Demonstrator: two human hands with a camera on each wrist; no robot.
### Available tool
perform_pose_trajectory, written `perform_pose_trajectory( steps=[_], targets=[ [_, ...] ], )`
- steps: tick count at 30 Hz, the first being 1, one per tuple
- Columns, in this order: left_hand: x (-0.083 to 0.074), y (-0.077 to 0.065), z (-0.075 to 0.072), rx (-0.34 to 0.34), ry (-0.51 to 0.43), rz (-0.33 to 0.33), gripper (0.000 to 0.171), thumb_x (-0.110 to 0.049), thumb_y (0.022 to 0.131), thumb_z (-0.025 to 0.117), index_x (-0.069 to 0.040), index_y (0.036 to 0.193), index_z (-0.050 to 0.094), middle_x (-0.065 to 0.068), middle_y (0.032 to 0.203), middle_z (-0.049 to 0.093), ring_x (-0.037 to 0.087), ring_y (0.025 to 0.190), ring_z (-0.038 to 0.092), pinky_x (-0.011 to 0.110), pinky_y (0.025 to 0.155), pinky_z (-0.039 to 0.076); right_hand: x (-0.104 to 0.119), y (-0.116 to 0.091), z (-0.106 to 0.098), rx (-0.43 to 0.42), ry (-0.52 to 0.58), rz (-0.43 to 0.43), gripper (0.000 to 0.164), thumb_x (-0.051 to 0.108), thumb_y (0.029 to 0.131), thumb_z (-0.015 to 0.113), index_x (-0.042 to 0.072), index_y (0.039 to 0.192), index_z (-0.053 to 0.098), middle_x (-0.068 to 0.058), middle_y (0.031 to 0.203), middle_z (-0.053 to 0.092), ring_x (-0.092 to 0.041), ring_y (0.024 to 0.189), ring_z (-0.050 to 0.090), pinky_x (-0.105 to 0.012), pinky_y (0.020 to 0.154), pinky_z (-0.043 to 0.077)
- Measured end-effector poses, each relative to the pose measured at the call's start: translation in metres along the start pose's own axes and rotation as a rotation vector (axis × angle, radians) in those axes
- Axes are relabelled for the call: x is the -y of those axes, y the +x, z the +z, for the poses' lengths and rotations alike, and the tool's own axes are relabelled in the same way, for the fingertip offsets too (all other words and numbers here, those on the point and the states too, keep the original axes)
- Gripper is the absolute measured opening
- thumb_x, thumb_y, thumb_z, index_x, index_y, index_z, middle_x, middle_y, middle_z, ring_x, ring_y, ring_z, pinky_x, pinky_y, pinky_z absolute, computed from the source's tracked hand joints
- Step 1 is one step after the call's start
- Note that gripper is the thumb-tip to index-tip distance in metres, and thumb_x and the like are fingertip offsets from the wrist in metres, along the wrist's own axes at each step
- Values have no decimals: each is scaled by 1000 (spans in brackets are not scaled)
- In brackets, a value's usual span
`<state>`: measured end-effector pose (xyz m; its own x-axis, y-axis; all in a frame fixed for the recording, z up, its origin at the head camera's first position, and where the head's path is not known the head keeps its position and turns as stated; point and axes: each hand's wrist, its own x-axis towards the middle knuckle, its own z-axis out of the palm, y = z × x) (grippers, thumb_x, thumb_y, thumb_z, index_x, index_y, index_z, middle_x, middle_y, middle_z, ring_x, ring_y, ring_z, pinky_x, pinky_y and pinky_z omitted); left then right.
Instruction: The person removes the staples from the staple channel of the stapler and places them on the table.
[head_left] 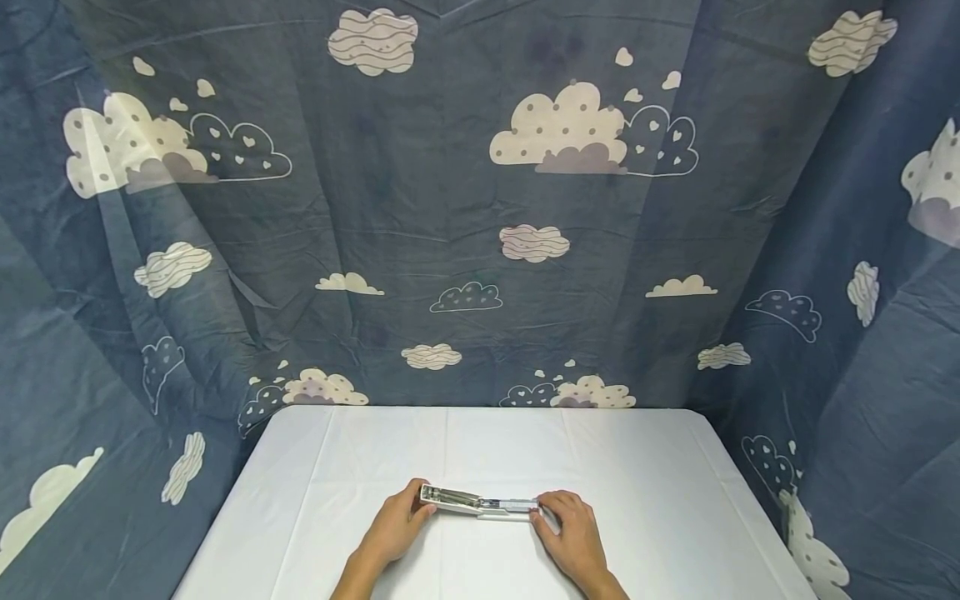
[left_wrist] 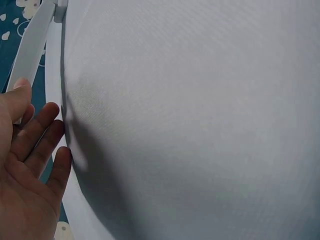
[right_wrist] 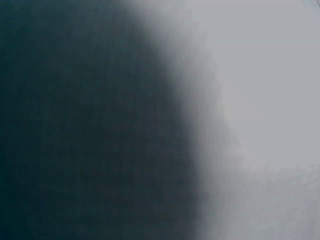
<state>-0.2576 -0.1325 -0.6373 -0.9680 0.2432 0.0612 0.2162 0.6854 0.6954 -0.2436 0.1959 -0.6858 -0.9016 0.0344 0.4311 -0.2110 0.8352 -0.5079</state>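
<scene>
A white stapler (head_left: 454, 500) is folded wide open, with its metal inside facing up, and spans the gap between both hands in the head view. My left hand (head_left: 396, 525) pinches its left end between thumb and fingers. At the other end, my right hand (head_left: 574, 535) grips the part with the staple channel (head_left: 510, 504), thumb at the near side. In the left wrist view a long white arm of the stapler (left_wrist: 31, 47) rises from between thumb and forefinger, while the other fingers (left_wrist: 42, 142) extend loosely. Only dark blur and white surface show in the right wrist view.
A white-covered table (head_left: 360, 450) lies under the hands, with faint creases in its cover. Behind it and on both sides hangs a dark blue curtain (head_left: 420, 200) printed with pale clouds and hearts.
</scene>
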Motion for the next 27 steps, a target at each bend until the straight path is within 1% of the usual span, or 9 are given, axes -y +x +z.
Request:
perform_pose_trajectory(
  steps=[4, 9, 12, 14, 16, 19, 23, 27],
  targets=[
    [0, 0, 0, -4, -12, -20, 49, -42, 98, 64, -13, 136, 57, 12, 129, 72, 38, 129, 62, 62, 110, 46, 1, 0, 0, 29, -7, 21, 21, 35, 86, 81, 24, 104, 76, 6, 108, 75, -21, 114, 65, -54, 106, 47],
    [-1, -1, 1, -14, -40, -39, 63, -52, 97, 63, -13, 146, 51, 12, 142, 64, 38, 139, 54, 64, 115, 40, 3, 0, -2, 75, -11, 60, 23, 38, 88, 79, 24, 106, 76, 6, 112, 75, -21, 118, 63, -54, 111, 44],
    [-5, -1, 1, -40, -37, -23, 68, -55, 98, 61, -14, 150, 48, 11, 148, 59, 37, 139, 54, 62, 115, 41, 3, 0, -2, 72, -5, 52, 22, 37, 89, 79, 24, 107, 76, 5, 112, 75, -22, 118, 63, -55, 110, 44],
    [-10, -1, 2, -64, -26, -7, 65, -55, 99, 59, -14, 149, 50, 10, 151, 55, 37, 139, 53, 61, 115, 42, 2, 1, -3, 62, -11, 47, 22, 36, 89, 79, 24, 106, 76, 6, 111, 75, -22, 117, 64, -55, 109, 44],
    [-15, -1, 5, -91, -3, 17, 61, -55, 100, 57, -15, 146, 53, 9, 150, 56, 36, 139, 54, 60, 113, 44, 4, 1, -3, 65, -15, 53, 22, 37, 89, 78, 24, 106, 76, 6, 111, 75, -22, 118, 64, -55, 110, 44],
    [-23, 1, 12, -139, 37, 64, 51, -49, 101, 60, -16, 139, 59, 10, 148, 58, 36, 140, 53, 61, 114, 43, 5, 1, -4, 78, -22, 67, 22, 39, 90, 77, 25, 107, 75, 6, 112, 75, -22, 118, 64, -54, 110, 44],
    [-33, 4, 22, -213, 114, 165, 36, -36, 99, 68, -17, 129, 64, 9, 141, 64, 33, 139, 55, 62, 116, 40, 5, 1, -4, 85, -14, 69, 23, 39, 90, 77, 24, 107, 75, 6, 112, 75, -22, 119, 63, -54, 111, 43],
    [-42, 9, 31, -262, 199, 246, 25, -29, 95, 74, -19, 118, 70, 2, 128, 70, 28, 134, 59, 59, 117, 40, 4, 1, -2, 52, -5, 48, 22, 37, 88, 79, 24, 105, 76, 6, 110, 75, -22, 116, 64, -55, 109, 44]
  ],
)
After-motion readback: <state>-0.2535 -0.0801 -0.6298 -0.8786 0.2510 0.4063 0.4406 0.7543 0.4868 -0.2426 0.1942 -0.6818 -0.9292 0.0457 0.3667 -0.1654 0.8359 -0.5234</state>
